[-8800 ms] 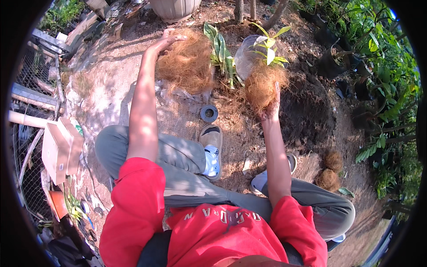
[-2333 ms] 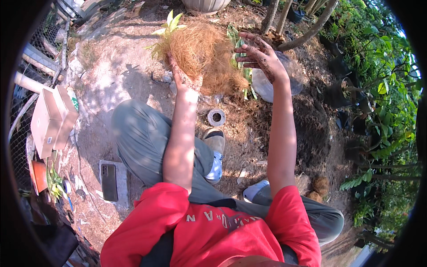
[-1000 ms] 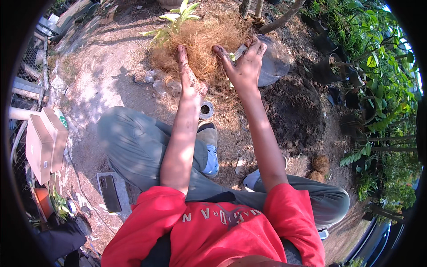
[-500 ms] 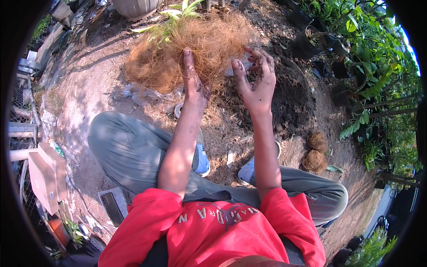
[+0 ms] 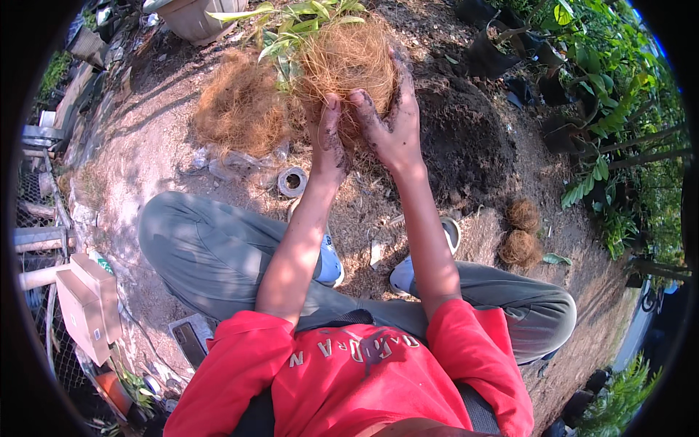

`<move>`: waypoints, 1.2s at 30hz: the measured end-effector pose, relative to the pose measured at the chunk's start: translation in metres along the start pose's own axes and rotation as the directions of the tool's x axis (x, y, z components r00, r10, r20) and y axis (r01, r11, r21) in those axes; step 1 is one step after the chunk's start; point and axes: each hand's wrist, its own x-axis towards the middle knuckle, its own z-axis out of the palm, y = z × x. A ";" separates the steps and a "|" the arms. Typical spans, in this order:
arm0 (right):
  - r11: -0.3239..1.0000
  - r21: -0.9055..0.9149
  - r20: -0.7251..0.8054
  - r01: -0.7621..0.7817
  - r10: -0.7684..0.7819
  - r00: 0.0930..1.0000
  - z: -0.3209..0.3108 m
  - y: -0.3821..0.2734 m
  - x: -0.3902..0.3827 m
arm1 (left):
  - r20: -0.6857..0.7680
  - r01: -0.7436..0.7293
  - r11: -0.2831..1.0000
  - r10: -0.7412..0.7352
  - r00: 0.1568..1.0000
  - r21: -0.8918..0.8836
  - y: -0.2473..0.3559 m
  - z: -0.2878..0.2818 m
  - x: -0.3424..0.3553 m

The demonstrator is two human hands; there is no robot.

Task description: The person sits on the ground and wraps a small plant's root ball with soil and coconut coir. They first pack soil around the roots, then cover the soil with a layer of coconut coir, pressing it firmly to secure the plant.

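A thick bundle of orange-brown coconut fibre (image 5: 346, 62) is clasped between my two soil-stained hands. My left hand (image 5: 328, 142) cups its near left side, thumb pressed on the fibre. On the right side, my right hand (image 5: 389, 120) wraps it with the thumb across the front and the fingers along the edge. Green leaves of a plant (image 5: 298, 29) stick out at the bundle's far left; whether its base is inside the fibre is hidden. A looser heap of the same fibre (image 5: 244, 105) lies on the ground to the left.
Dark soil (image 5: 466, 138) is heaped right of my hands. Two fibre balls (image 5: 520, 247) sit near my right knee. A tape roll (image 5: 293, 181) and clear plastic (image 5: 244, 164) lie before me. Black plant bags (image 5: 488, 54) line the right; cardboard boxes (image 5: 84, 313) and a phone (image 5: 189, 342) are at left.
My right hand has closed in from the right onto the fibre. The bundle between my hands is now compact and apart from the heap at left. The tape roll has come into fuller view.
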 end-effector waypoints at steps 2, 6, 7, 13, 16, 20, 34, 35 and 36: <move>0.947 0.296 0.032 -0.122 0.118 0.993 -0.002 0.001 -0.001 | 0.001 0.044 0.999 -0.044 0.999 -0.020 0.000 0.002 -0.007; 0.742 0.590 0.134 -0.318 0.299 0.945 -0.012 -0.005 0.005 | 0.074 0.004 0.995 0.003 0.997 -0.100 0.008 0.015 -0.008; 0.644 0.676 0.130 -0.359 0.376 0.918 -0.009 0.000 0.004 | 0.095 -0.023 0.995 0.032 0.995 -0.092 0.008 0.015 -0.008; 0.479 0.783 0.086 -0.398 0.550 0.831 0.001 0.027 -0.007 | -0.054 0.188 0.980 -0.191 0.980 -0.060 0.014 0.026 -0.001; 0.468 0.774 0.085 -0.427 0.592 0.802 0.003 0.023 -0.011 | -0.042 0.251 0.953 -0.248 0.968 0.171 0.028 0.020 0.005; 0.462 0.753 0.157 -0.470 0.568 0.808 -0.001 0.011 -0.010 | 0.063 0.338 0.939 -0.342 0.938 0.065 0.032 0.001 0.007; 0.698 0.414 0.308 -0.585 0.498 0.811 -0.022 0.021 -0.010 | 0.112 0.426 0.902 -0.417 0.902 -0.066 0.035 0.002 -0.005; 0.689 0.428 0.322 -0.584 0.488 0.811 -0.025 0.023 -0.009 | 0.097 0.421 0.904 -0.413 0.906 -0.082 0.035 0.005 -0.005; 0.680 0.443 0.335 -0.584 0.478 0.812 -0.031 0.029 -0.008 | 0.087 0.421 0.904 -0.415 0.905 -0.070 0.036 0.007 -0.006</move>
